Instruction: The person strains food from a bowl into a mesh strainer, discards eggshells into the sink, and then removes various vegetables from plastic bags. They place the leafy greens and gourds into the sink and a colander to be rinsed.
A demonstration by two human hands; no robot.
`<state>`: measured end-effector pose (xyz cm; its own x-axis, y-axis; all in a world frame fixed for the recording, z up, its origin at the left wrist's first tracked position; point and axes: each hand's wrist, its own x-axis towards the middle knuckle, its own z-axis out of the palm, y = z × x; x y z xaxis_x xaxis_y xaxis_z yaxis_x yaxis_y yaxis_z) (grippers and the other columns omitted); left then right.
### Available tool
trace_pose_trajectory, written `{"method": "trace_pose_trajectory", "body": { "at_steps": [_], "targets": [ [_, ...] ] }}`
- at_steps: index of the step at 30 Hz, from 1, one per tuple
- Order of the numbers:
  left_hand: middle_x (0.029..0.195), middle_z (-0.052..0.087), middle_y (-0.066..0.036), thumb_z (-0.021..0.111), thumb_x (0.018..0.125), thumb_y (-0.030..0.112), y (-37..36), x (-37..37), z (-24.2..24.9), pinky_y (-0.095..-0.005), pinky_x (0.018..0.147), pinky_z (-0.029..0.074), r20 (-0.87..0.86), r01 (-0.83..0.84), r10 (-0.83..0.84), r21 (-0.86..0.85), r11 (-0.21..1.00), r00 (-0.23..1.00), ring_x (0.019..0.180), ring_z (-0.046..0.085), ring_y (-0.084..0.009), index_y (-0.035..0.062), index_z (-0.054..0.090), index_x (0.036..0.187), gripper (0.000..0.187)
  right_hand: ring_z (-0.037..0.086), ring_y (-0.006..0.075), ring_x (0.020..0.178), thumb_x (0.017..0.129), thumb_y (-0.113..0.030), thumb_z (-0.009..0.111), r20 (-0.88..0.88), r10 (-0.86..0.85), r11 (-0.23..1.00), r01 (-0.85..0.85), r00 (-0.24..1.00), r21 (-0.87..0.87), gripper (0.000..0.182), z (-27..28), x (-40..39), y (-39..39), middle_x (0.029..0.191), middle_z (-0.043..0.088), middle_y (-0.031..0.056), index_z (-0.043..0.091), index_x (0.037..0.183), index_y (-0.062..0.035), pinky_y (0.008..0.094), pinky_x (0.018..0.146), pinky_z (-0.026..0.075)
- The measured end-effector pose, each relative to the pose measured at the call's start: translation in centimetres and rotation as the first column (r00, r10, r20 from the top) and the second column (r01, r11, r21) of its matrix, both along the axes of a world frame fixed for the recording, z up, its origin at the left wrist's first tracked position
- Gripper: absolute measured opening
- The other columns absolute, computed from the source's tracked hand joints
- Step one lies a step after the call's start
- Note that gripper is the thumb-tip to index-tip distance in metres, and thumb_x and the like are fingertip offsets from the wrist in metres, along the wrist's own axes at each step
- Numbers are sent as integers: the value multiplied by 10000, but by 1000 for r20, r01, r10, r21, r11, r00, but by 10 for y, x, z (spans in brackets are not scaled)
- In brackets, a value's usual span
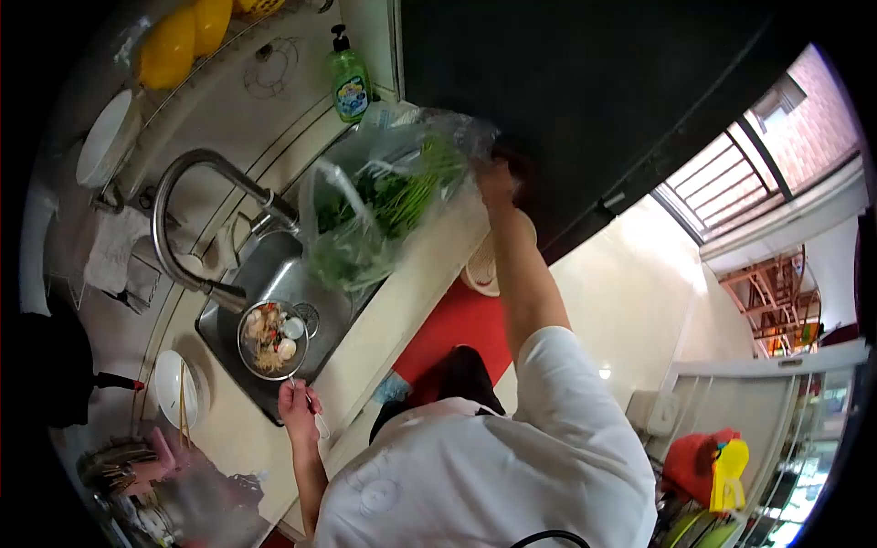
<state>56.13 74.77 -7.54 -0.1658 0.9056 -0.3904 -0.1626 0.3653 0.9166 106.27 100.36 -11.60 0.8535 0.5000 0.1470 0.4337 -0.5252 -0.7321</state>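
My left hand (298, 405) is closed around the handle of a small mesh strainer (247, 340). Food scraps (267, 340) lie in the strainer, with whitish pieces and reddish bits among them. It is over the metal sink (290, 267), below the end of the curved faucet (164, 215). My right hand (496, 184), blurred, is at the right edge of a clear plastic bag (324, 196); I cannot tell whether its fingers grip the bag. Leafy greens (397, 196) with long stems fill the bag, which lies across the sink's far end and the counter.
A green soap bottle (349, 78) stands behind the bag. Chopsticks (183, 406) rest across a white bowl (170, 388) left of the sink. On the floor, a beige bin (482, 272) is beneath my right forearm, beside a red mat (452, 329). A dark panel (566, 91) rises ahead.
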Motion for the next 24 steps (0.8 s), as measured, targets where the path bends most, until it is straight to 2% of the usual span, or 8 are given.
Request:
{"method": "trace_pose_trajectory", "body": {
  "at_steps": [6,8,10,12,18,20,22,24],
  "targets": [
    [622,471,-1,515,903,172,-5,77,-12,-237,410,348,79,-238,246,-106,966,966,461,414,-92,122,461,846,93,583,309,987,738,-400,648,-263,287,937,-327,921,-124,401,-20,48,59,1020,633,150,636,948,-58,366,860,448],
    [621,467,0,513,904,178,-7,89,-13,-234,413,349,31,-262,264,-70,963,964,467,416,-89,125,464,851,89,577,218,925,762,-385,667,-506,336,935,-215,794,283,444,5,61,41,1059,605,90,599,1061,-65,315,825,441],
    [617,460,8,506,909,188,-4,100,-9,-230,413,348,25,-291,292,-44,956,956,468,414,-84,122,473,861,87,566,183,862,827,-302,619,-419,573,785,-323,704,529,303,31,90,34,993,610,47,587,1045,-94,310,743,441],
    [616,460,11,503,910,186,0,107,9,-228,412,347,2,-271,272,-52,961,962,463,409,-78,118,479,853,92,574,171,843,851,-290,599,-583,587,737,-71,561,673,266,97,90,14,987,617,23,557,1032,-100,312,706,433],
    [612,455,18,500,911,178,11,97,30,-223,399,344,-64,-237,235,-26,971,970,458,407,-66,93,496,846,106,583,141,856,860,-90,580,-51,897,258,-429,438,865,137,250,-2,-65,1090,592,68,524,984,-71,231,643,482],
    [617,459,16,504,908,176,15,97,36,-222,399,343,-34,-259,257,-36,965,966,459,406,-68,89,503,863,98,569,177,934,839,-79,591,5,957,147,-503,289,851,145,261,-74,-103,1127,580,94,523,964,-58,261,701,471],
    [634,476,5,492,911,217,13,93,39,-231,400,344,-4,-299,299,-34,954,954,467,411,-77,83,509,875,140,529,305,1031,784,-48,577,332,943,-133,-880,30,456,358,239,-123,-125,1165,542,143,498,1132,-34,356,856,432],
    [661,501,-9,446,920,335,11,81,42,-247,403,343,97,-307,309,-35,951,946,494,430,-93,77,511,878,269,508,338,1065,745,-23,575,364,909,-358,-827,-203,433,449,206,-188,-148,1203,507,149,486,1185,-41,378,904,420]
  ]
}}
